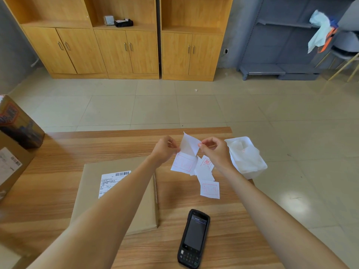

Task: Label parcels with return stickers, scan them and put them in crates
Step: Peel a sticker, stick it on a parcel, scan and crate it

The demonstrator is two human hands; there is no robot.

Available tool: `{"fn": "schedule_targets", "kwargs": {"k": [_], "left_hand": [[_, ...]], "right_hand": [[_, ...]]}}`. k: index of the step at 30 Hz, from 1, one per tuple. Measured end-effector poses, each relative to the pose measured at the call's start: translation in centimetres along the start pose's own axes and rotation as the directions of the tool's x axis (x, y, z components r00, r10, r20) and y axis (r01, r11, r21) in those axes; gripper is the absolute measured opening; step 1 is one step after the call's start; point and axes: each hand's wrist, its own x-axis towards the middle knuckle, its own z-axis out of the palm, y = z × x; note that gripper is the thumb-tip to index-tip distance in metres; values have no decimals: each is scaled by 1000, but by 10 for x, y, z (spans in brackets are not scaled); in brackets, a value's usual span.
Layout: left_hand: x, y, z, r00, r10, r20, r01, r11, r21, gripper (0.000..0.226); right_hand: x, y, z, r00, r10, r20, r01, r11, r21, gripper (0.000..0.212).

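Observation:
Both hands hold one white return sticker (187, 150) above the far middle of the wooden table (223, 220). My left hand (165, 150) pinches its left edge while my right hand (214, 150) pinches a peeled-up flap at the top right. The lower part, printed with a red box, hangs down. Several more red-stamped stickers (208, 181) lie loose on the table below. A flat brown parcel (93, 183) with a white barcode label (111, 181) lies under my left forearm. A black handheld scanner (194, 237) rests screen up near the front edge.
A white plastic tub (250, 158) with crumpled white backing paper stands at the table's right edge. Cardboard boxes (11, 162) are stacked at the left edge. Beyond the table lie tiled floor, wooden cabinets (126, 51) and grey shelving (281, 55).

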Motion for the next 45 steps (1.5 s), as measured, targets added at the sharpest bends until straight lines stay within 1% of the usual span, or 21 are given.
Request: {"fn": "schedule_targets", "kwargs": {"k": [9, 14, 20, 23, 29, 35, 40, 45], "left_hand": [[5, -1, 2, 1000, 8, -9, -7, 999, 54, 24], [10, 0, 5, 1000, -6, -27, 7, 999, 49, 24], [14, -3, 12, 998, -27, -50, 30, 998, 63, 25], [15, -7, 17, 998, -54, -44, 57, 997, 61, 25], [21, -13, 28, 994, -97, -41, 99, 994, 40, 26], [30, -24, 45, 984, -177, -20, 178, 983, 36, 23], [37, -34, 61, 968, -250, -17, 250, 968, 25, 26], [44, -43, 75, 955, -295, 5, 295, 955, 34, 25]], "right_hand": [[3, 2, -9, 998, 41, -51, -39, 998, 41, 8], [6, 4, -14, 995, 45, -89, -41, 998, 45, 6], [8, 8, -22, 988, 59, -143, -52, 997, 54, 12], [10, 10, -24, 984, 64, -166, -57, 997, 52, 13], [13, 20, -33, 977, 76, -197, -68, 997, 47, 7], [18, 28, -43, 971, 83, -223, -77, 996, 38, 5], [23, 37, -51, 960, 106, -259, -104, 994, 22, 6], [30, 47, -57, 954, 129, -272, -130, 991, 17, 7]]}}
